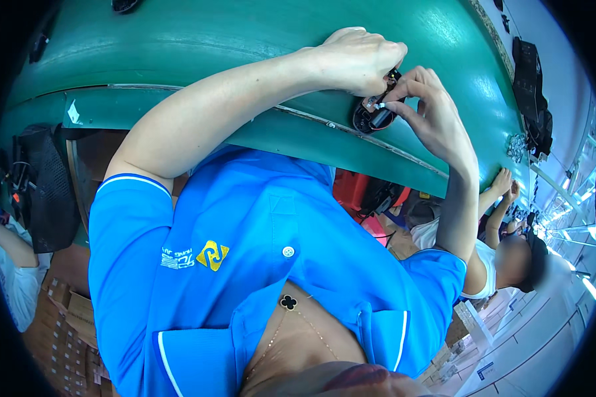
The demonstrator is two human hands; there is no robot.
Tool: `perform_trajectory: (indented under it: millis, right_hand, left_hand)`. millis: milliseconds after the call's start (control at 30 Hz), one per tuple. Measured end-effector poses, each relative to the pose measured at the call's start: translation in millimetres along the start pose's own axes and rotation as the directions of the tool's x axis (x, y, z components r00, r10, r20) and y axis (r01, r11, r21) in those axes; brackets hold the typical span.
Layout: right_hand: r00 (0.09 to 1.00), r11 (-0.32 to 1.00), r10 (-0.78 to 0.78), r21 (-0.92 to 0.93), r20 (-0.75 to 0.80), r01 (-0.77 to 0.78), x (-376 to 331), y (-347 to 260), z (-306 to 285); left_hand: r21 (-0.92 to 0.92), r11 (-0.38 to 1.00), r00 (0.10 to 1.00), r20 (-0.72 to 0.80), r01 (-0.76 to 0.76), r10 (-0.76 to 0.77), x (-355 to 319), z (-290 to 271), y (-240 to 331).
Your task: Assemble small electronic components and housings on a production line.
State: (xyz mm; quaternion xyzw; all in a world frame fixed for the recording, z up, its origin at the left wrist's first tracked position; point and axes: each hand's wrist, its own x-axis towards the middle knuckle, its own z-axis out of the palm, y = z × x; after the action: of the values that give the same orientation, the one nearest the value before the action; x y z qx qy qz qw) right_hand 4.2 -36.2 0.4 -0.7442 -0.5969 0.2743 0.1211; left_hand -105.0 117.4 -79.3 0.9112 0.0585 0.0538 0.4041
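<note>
Black, its inside exposed, a device is at the near edge of the green desk; the left hand curls nearly closed on its far end, the right hand pinches a small white part.

The left forearm stretches far and right from a bent elbow, its left hand knuckles up with fingers curled under. The right forearm points away; the right hand angles left, thumb and forefinger pinched, near the left.
</note>
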Motion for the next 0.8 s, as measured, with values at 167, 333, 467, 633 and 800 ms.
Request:
perform_trajectory:
  millis: [167,333,467,633,800]
  right_hand:
    - [0.986,0.849,0.150,0.501,0.073,-0.167,-11.0,12.6,12.8]
    - [0.992,0.959,0.054,0.283,-0.111,-0.021,-16.5,4.9,18.3]
    - [0.981,0.999,-0.052,-0.021,-0.187,0.049,-13.6,-6.8,19.2]
    - [0.979,0.953,-0.126,-0.294,-0.161,0.074,-8.9,-21.4,11.3]
    - [0.973,0.860,-0.189,-0.500,-0.132,0.100,-3.1,-32.1,13.0]
  left_hand:
    - [-0.025,1.000,1.000,0.010,-0.006,0.006,-0.7,-1.9,-1.1]
    - [-0.044,0.999,1.000,0.026,-0.013,0.014,-2.0,-8.1,0.2]
    - [-0.052,0.998,1.000,0.020,-0.018,0.019,-2.5,-8.2,0.8]
    - [-0.055,0.998,1.000,-0.001,-0.021,0.021,-3.1,-7.4,2.7]
    - [-0.047,0.999,1.000,-0.006,-0.018,0.018,-2.2,-4.6,3.5]
